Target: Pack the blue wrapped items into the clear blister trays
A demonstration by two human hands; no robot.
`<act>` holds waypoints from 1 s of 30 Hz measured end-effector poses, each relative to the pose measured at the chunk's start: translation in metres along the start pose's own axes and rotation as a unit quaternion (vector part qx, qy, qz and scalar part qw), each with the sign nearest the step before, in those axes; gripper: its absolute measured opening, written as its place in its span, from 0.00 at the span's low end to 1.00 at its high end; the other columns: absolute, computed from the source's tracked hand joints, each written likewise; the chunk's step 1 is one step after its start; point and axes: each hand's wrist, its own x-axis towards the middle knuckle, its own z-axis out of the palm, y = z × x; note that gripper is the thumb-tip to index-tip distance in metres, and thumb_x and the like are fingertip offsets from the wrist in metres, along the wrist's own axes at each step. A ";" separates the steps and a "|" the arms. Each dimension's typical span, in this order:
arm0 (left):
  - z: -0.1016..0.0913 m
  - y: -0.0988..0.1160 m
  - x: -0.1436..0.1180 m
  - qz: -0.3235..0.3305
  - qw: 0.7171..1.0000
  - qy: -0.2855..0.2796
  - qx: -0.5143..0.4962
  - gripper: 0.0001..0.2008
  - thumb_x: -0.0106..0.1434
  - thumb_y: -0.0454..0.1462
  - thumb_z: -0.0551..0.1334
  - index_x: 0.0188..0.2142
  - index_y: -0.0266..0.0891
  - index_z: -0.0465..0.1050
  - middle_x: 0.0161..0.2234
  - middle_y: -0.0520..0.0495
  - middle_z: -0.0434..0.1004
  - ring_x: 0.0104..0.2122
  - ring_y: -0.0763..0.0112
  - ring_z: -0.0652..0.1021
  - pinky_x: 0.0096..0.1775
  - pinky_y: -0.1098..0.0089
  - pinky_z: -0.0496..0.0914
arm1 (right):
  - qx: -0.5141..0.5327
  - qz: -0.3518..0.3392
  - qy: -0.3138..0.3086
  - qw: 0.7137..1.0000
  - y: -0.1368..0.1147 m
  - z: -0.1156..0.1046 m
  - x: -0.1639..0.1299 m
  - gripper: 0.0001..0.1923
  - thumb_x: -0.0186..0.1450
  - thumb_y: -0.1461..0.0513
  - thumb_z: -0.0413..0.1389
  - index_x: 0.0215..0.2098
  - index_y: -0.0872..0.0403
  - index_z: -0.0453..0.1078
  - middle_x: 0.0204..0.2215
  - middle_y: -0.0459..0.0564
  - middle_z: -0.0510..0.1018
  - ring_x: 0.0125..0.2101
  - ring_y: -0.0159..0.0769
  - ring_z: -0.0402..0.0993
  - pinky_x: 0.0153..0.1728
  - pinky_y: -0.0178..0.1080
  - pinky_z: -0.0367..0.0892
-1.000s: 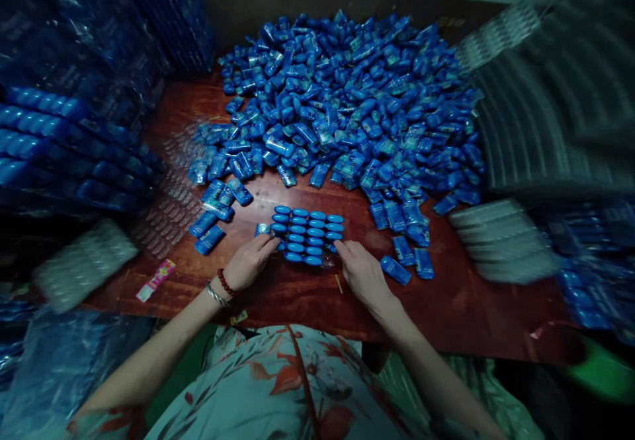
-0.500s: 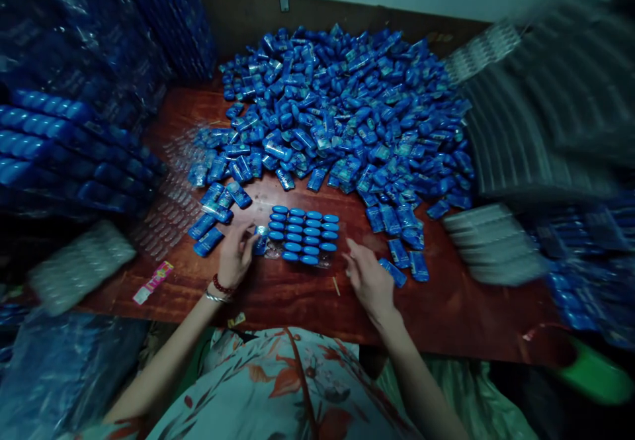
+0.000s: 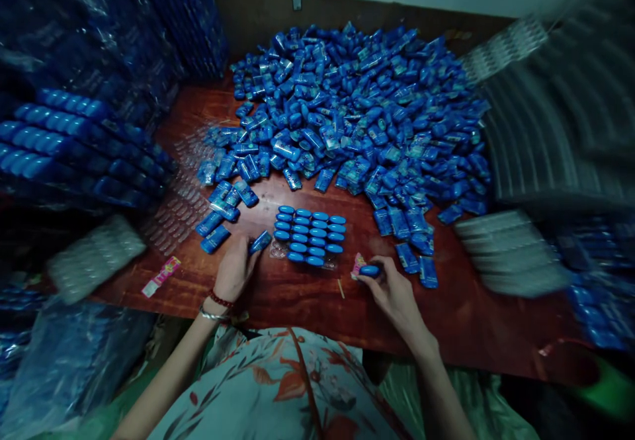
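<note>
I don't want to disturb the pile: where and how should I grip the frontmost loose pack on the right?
Probably pinch the pack across its narrow middle, by its long sides, coming from above and the near side. It's oblong and lies pointing roughly away from you, other packs beyond it and to its left.

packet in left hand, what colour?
Mostly blue: the packet in the left hand. Shows best in the head view.
</note>
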 end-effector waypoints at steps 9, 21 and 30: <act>-0.005 0.014 -0.025 0.087 0.989 0.093 -0.080 0.16 0.65 0.34 0.53 0.53 0.42 0.63 0.40 0.46 0.69 0.38 0.70 0.74 0.41 0.69 0.71 | 0.142 -0.134 0.191 0.962 -0.001 0.060 0.007 0.11 0.64 0.63 0.52 0.45 0.50 0.66 0.41 0.48 0.78 0.44 0.35 0.74 0.50 0.45 0.67; -0.006 0.007 0.002 0.276 0.960 0.013 0.035 0.17 0.66 0.29 0.48 0.53 0.38 0.62 0.38 0.42 0.71 0.36 0.68 0.71 0.38 0.67 0.70 | -0.120 -0.325 0.123 0.930 0.000 0.048 0.019 0.14 0.65 0.69 0.46 0.47 0.54 0.63 0.39 0.54 0.74 0.41 0.37 0.72 0.45 0.44 0.68; -0.021 0.037 0.027 0.333 0.914 -0.145 0.180 0.12 0.64 0.29 0.48 0.40 0.35 0.68 0.36 0.43 0.69 0.35 0.66 0.68 0.36 0.66 0.69 | -0.330 -0.269 -0.126 0.896 -0.055 0.009 0.029 0.16 0.62 0.73 0.43 0.41 0.52 0.65 0.35 0.50 0.72 0.32 0.35 0.69 0.38 0.39 0.65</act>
